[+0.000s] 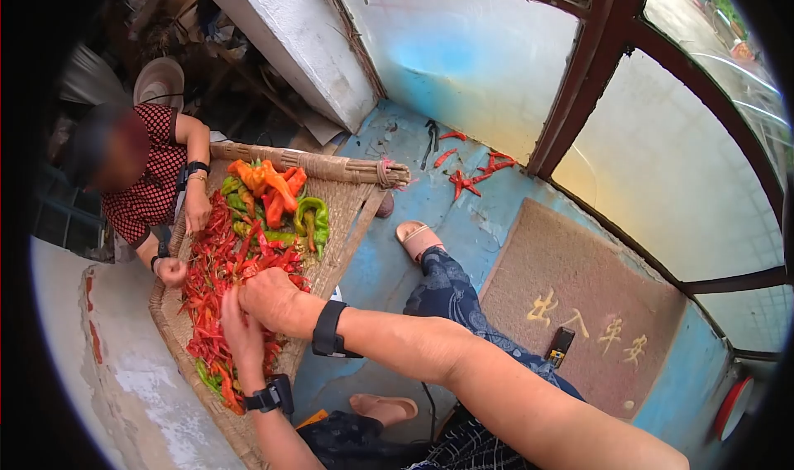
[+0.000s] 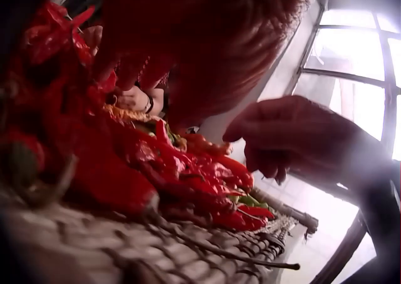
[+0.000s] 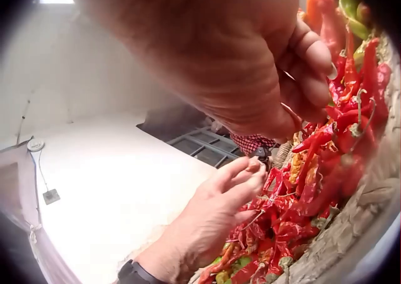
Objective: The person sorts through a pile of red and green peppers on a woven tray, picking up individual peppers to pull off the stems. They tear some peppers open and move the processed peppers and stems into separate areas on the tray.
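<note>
Many red chili peppers [image 1: 217,259] lie heaped on a woven tray [image 1: 343,201], beside green and orange peppers [image 1: 273,190]. My left hand [image 1: 241,338] hovers at the near side of the heap; in the right wrist view the left hand [image 3: 210,218] shows relaxed, slightly bent fingers beside the chilies. My right hand [image 1: 277,300] is just beyond it over the pile. Close up, the right hand [image 3: 250,65] has loosely bent fingers near the red chilies [image 3: 313,184], with nothing visible in them. In the left wrist view the right hand [image 2: 294,134] hangs above the heap.
Another person [image 1: 136,168] sits across the tray, hands at the chilies. Several red chilies [image 1: 463,184] lie on the blue floor near a glazed frame [image 1: 463,64]. A brown mat [image 1: 571,288] is at the right, with a phone [image 1: 560,346] by my leg.
</note>
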Motion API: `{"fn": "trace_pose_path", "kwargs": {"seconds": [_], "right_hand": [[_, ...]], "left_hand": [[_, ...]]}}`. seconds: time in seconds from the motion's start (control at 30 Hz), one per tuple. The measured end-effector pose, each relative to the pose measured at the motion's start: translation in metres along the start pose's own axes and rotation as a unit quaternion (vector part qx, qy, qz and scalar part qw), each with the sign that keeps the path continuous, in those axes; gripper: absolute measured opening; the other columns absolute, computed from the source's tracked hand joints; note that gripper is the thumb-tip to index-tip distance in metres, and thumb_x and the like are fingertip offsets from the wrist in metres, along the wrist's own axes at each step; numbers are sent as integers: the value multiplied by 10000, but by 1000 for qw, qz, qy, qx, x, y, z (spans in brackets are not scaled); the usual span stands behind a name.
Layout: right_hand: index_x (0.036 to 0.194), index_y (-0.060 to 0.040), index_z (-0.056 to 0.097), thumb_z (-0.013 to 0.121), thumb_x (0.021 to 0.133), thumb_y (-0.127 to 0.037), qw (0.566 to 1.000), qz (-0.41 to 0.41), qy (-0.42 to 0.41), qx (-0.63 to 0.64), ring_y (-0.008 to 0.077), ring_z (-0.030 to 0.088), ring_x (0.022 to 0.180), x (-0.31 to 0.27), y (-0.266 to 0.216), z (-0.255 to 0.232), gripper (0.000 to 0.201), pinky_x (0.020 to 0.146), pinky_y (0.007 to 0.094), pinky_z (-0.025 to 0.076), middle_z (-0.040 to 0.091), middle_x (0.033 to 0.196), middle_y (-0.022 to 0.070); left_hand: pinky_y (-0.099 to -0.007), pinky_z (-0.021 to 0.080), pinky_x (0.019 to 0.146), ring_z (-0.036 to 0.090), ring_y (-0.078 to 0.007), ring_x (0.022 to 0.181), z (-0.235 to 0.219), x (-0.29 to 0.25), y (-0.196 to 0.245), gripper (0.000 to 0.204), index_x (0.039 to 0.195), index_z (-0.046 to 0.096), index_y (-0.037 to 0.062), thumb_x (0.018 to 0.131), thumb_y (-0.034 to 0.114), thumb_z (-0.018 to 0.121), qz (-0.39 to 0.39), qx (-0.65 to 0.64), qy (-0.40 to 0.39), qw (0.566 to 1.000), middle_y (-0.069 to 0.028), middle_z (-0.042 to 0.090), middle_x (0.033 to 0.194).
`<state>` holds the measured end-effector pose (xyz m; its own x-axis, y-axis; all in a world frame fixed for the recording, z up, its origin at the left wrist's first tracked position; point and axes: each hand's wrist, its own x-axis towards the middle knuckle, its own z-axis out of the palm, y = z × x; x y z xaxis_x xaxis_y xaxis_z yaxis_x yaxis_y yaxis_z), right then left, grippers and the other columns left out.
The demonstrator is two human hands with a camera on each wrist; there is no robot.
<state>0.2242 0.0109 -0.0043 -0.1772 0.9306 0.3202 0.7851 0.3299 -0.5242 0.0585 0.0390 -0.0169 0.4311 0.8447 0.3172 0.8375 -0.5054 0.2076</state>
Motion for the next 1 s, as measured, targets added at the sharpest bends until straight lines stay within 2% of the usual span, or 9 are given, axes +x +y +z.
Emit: {"fn": "trace_pose_path", "kwargs": {"seconds": [0.07, 0.13, 0.23, 0.33, 0.5, 0.67, 0.73, 0.87, 1.0], "right_hand": [[851, -109, 726, 661, 763, -160, 1000, -5, 8, -1, 216, 698, 821, 3, 0, -1, 121, 639, 328, 536, 711, 854, 73], [838, -109, 726, 656, 767, -162, 1000, -11, 16, -3, 215, 698, 811, 2, 1, 1, 113, 634, 329, 535, 710, 834, 70], [816, -111, 726, 647, 775, -170, 998, -13, 62, -16, 216, 699, 795, 2, 3, -5, 107, 629, 334, 537, 708, 802, 65], [846, -105, 725, 646, 776, -178, 1000, -13, -4, -14, 219, 697, 821, -1, 6, -13, 128, 645, 338, 540, 710, 835, 77], [876, -44, 678, 678, 747, -165, 999, -30, 16, -12, 245, 674, 781, -5, 10, -6, 176, 628, 338, 535, 676, 870, 119], [988, -28, 617, 673, 765, -174, 994, -30, 88, -58, 253, 649, 813, -4, 6, 21, 273, 653, 343, 531, 641, 949, 119], [1007, -26, 592, 648, 786, -161, 996, -29, 12, -86, 248, 652, 808, -5, 2, 18, 265, 649, 341, 531, 646, 926, 125], [989, -15, 592, 626, 799, -146, 994, -47, -13, -93, 243, 655, 775, -5, -4, 13, 234, 635, 333, 527, 649, 880, 118], [956, -16, 587, 635, 779, -141, 993, -9, 65, -96, 236, 664, 717, -1, -10, 19, 222, 595, 331, 515, 654, 816, 97]], "left_hand": [[-427, 415, 924, 530, -370, 1109, 8, 17, 13, 334, 1164, 551, -13, 876, 154, 581, -82, -90, -148, 981, -198, 570, 1178], [-431, 419, 905, 534, -373, 1086, 15, 12, 13, 312, 1137, 557, -11, 872, 153, 584, -58, -72, -144, 985, -198, 576, 1151], [-443, 429, 848, 548, -383, 1017, 20, 14, 13, 250, 1055, 576, -5, 861, 151, 592, 19, -24, -104, 994, -198, 594, 1071], [-442, 448, 820, 570, -388, 957, 17, 15, 14, 185, 982, 608, 10, 848, 138, 604, 87, 37, -32, 995, -199, 622, 991], [-366, 484, 705, 614, -307, 766, 6, 12, 17, 121, 955, 618, -1, 867, 73, 579, -79, -92, 42, 992, -152, 627, 892], [-322, 482, 681, 592, -211, 726, 6, 7, 28, 112, 946, 592, -19, 896, 78, 565, -105, -178, 103, 973, -109, 612, 855], [-318, 479, 694, 593, -219, 736, 5, 4, 28, 127, 956, 592, -21, 905, 92, 564, -102, -202, 108, 968, -122, 625, 886], [-309, 473, 712, 590, -203, 758, 9, -1, 23, 134, 964, 594, -17, 907, 101, 569, -115, -186, 125, 968, -112, 628, 893], [-285, 463, 724, 564, -144, 787, -5, -2, 35, 126, 980, 594, -9, 928, 103, 572, -139, -236, 151, 950, -71, 618, 890]]}}
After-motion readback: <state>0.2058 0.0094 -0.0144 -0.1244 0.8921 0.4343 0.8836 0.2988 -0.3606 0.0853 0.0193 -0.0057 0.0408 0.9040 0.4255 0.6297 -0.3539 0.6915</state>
